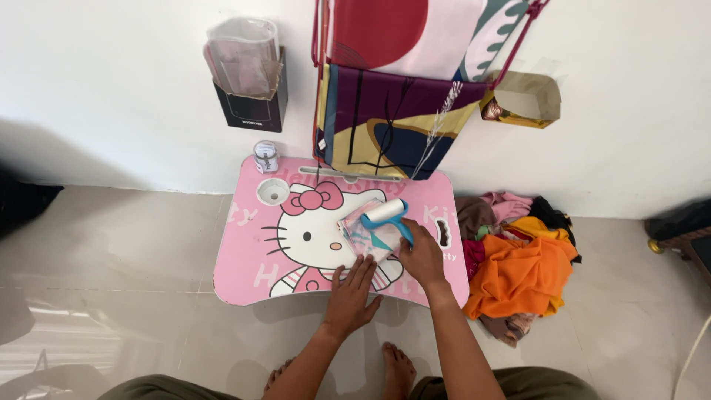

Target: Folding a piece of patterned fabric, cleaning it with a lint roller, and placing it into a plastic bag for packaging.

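Head view: right hand (422, 257), fingers wrapped around the blue handle of a lint roller (386, 213), whose white roll lies up and left of the knuckles, long axis slanting from lower left to upper right. Roller rests on a small folded cloth (363, 235) on the pink tabletop (252, 252). Left hand (350, 291), fingers together and flat, presses the cloth's near edge, just beside the right hand; a pile of clothes (518, 270) lies on the floor to the right.
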